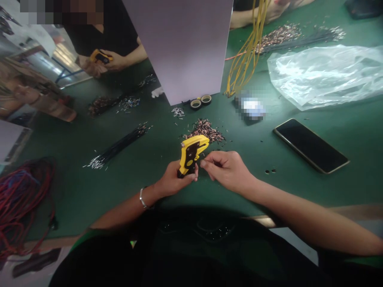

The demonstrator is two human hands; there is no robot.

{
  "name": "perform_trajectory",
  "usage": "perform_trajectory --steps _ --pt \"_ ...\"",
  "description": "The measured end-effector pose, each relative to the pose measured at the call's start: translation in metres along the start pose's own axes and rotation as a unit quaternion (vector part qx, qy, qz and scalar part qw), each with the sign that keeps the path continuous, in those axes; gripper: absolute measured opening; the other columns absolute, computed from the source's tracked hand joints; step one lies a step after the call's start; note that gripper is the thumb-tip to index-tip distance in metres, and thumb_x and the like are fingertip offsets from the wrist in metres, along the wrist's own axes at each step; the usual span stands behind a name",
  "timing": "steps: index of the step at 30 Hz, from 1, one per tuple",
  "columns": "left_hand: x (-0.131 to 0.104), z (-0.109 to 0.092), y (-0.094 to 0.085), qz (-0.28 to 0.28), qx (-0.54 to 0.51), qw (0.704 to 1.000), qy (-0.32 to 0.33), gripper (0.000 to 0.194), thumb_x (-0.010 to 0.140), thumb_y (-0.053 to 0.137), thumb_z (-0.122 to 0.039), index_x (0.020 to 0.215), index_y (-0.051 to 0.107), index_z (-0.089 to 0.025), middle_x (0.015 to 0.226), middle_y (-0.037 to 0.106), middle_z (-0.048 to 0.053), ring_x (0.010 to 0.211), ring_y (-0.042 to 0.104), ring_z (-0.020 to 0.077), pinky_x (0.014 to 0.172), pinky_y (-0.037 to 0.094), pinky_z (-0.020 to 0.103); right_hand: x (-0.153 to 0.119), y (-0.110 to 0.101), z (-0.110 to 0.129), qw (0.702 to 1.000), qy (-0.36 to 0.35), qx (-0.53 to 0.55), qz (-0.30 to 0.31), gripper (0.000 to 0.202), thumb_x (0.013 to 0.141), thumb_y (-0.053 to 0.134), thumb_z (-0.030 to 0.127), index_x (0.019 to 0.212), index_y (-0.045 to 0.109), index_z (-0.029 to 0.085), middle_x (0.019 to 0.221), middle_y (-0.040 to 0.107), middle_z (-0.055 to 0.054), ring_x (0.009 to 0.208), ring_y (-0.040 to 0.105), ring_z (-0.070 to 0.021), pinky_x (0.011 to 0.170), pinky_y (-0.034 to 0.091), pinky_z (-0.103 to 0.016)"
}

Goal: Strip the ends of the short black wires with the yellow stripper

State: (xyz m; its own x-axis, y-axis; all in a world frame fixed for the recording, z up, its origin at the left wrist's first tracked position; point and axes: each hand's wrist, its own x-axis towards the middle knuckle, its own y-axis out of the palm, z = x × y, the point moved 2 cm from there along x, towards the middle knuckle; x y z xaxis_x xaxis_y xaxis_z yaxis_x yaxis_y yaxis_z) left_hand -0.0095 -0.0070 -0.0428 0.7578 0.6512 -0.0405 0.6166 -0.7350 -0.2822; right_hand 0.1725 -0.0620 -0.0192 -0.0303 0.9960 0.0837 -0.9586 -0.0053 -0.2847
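A yellow and black hand tool (191, 153) is upright in my left hand (175, 179), whose fingers wrap round its black handle. Close to its right side, my right hand (226, 169) is pinched, thumb against fingers; what lies between the fingertips is too small to make out. Just beyond the tool's head is a pile of small copper-coloured and black pieces (206, 129). To the left, a bundle of black wires (119, 147) with bare, silvery ends rests on the green table (239, 207).
A phone (311, 145) and clear plastic bag (326, 75) lie right. Tape rolls (201, 101) sit by a pale upright panel (185, 48). Red cables (24, 203) are at left, yellow wires (247, 59) behind. Another person's hands (104, 63) hold a similar tool.
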Motion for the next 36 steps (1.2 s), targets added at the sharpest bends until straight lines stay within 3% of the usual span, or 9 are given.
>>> perform_trajectory --steps 12,18,22,27,31,36 --pt "-0.003 0.004 -0.002 -0.071 0.047 0.994 -0.063 0.027 0.08 0.074 -0.036 0.071 0.062 -0.014 0.053 0.062 -0.001 0.049 0.054 0.0094 0.054 0.045 0.022 0.0 0.002 -0.002 0.998 0.045 0.038 0.031 0.034 0.086 0.056 0.025 0.053 0.052 0.019 0.046 0.05 0.004 0.045 0.04 -0.0077 0.046 0.033 -0.023" --pt "-0.005 0.013 -0.003 -0.084 -0.044 0.99 -0.107 0.029 0.078 0.078 -0.038 0.076 0.061 -0.014 0.05 0.057 -0.003 0.043 0.051 0.0082 0.048 0.043 0.022 0.001 0.002 -0.008 0.994 0.071 0.074 0.042 0.032 0.088 0.059 0.031 0.058 0.058 0.018 0.047 0.054 0.004 0.041 0.041 -0.0062 0.043 0.034 -0.022" --pt "-0.003 0.016 -0.003 -0.056 -0.167 0.978 -0.114 0.027 0.077 0.08 -0.033 0.085 0.064 -0.013 0.062 0.063 0.0 0.053 0.06 0.0119 0.057 0.05 0.027 0.005 -0.002 -0.015 0.986 0.106 0.124 0.04 0.028 0.089 0.06 0.038 0.076 0.07 0.016 0.052 0.06 0.002 0.036 0.039 -0.0056 0.038 0.031 -0.022" --pt "-0.001 0.017 -0.008 -0.027 -0.269 0.956 -0.117 0.026 0.071 0.083 -0.024 0.087 0.067 -0.01 0.069 0.066 0.003 0.055 0.063 0.0153 0.059 0.052 0.031 0.012 -0.016 -0.019 0.993 0.051 0.107 -0.017 0.024 0.087 0.063 0.035 0.088 0.077 0.016 0.051 0.055 0.003 0.049 0.048 -0.0103 0.053 0.042 -0.026" --pt "0.0 0.015 -0.01 0.013 -0.311 0.945 -0.102 0.025 0.07 0.082 -0.019 0.088 0.069 -0.01 0.072 0.068 0.005 0.058 0.065 0.0173 0.06 0.054 0.034 0.014 -0.025 -0.022 0.993 0.022 0.101 -0.057 0.023 0.087 0.062 0.033 0.092 0.078 0.016 0.057 0.059 0.001 0.056 0.052 -0.0122 0.057 0.044 -0.028" --pt "-0.001 0.011 -0.007 0.053 -0.337 0.934 -0.105 0.025 0.071 0.081 -0.017 0.09 0.069 -0.009 0.074 0.068 0.006 0.06 0.065 0.0169 0.061 0.055 0.034 0.016 -0.025 -0.022 0.996 0.009 0.079 -0.051 0.025 0.087 0.06 0.033 0.095 0.079 0.017 0.055 0.06 0.002 0.051 0.049 -0.0106 0.051 0.041 -0.026"
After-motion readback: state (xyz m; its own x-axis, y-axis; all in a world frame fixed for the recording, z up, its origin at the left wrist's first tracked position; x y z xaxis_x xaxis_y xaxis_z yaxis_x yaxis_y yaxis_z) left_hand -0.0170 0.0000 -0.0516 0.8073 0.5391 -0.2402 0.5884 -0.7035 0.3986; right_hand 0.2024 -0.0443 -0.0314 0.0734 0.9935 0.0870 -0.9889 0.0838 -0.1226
